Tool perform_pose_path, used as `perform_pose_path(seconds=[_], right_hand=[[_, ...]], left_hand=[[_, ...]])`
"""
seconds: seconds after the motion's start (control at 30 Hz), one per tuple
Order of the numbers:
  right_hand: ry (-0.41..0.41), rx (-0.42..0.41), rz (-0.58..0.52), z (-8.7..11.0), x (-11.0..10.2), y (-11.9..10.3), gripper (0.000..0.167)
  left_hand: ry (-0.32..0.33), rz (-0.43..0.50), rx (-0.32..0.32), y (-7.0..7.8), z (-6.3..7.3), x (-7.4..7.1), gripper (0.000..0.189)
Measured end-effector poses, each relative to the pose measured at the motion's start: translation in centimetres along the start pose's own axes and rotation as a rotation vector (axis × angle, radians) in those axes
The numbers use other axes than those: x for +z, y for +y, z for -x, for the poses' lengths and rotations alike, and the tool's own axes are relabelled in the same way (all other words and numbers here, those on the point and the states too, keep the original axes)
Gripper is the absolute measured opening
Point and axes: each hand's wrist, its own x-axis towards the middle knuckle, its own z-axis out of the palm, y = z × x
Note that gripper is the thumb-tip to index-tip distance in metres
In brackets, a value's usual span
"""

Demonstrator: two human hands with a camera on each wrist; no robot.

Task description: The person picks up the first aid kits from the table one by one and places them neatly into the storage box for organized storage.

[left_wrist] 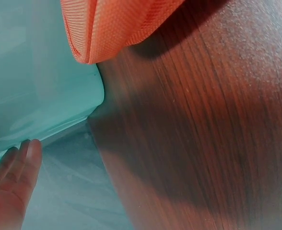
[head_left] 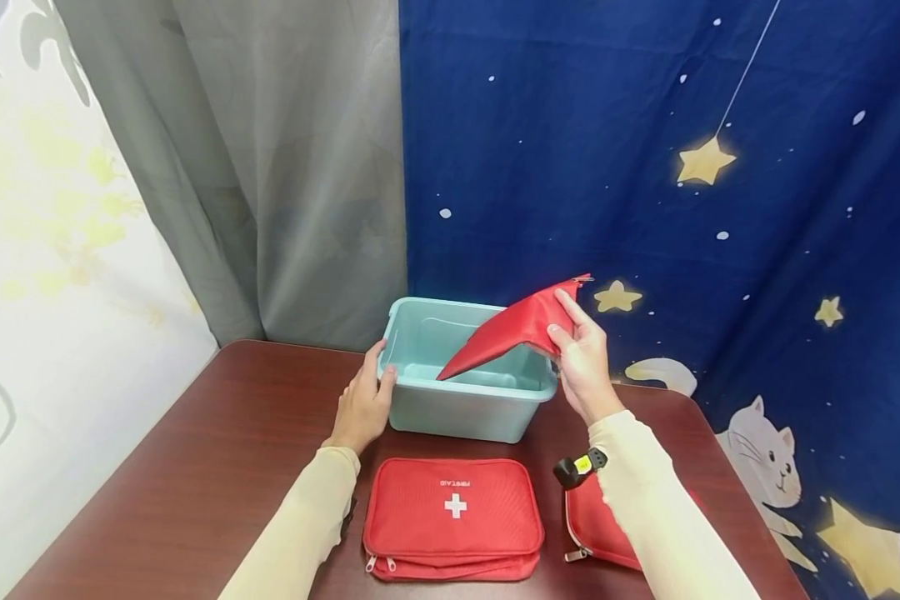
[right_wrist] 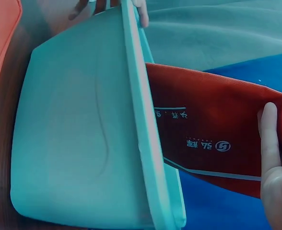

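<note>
Going by the head view, I judge it best to brace the bin [head_left: 457,414] on the desk [head_left: 217,450] with my left grip [head_left: 358,406], which pinches the left rim between thumb and fingers, and to lower the red bag [head_left: 506,327] slack end first, so it clears the right rim rather than snagging and tipping the bin; its drooping left end hangs over the bin's inside, its right end high near the right rim. My right grip [head_left: 585,360] pinches that right end, the forearm slanting in from the near right over the red case [head_left: 602,527], with the first-aid bag [head_left: 453,521] lying to its left. In the left wrist view, my left fingers lie nearly straight by the bin's wall, a pose that should steady it without squeezing. In the right wrist view, my thumb lies straight on the red bag's printed face, so I would ease that wrist left and down before loosening the pinch
</note>
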Motion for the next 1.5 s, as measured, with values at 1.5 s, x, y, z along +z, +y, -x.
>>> perform_pose_path(seconds=[1.5], right_hand=[[0.091,0.109,0.599,0.0,-2.7,2.8,0.058]], left_hand=[[0.004,0.014,0.018,-0.1,0.3,0.1,0.053]])
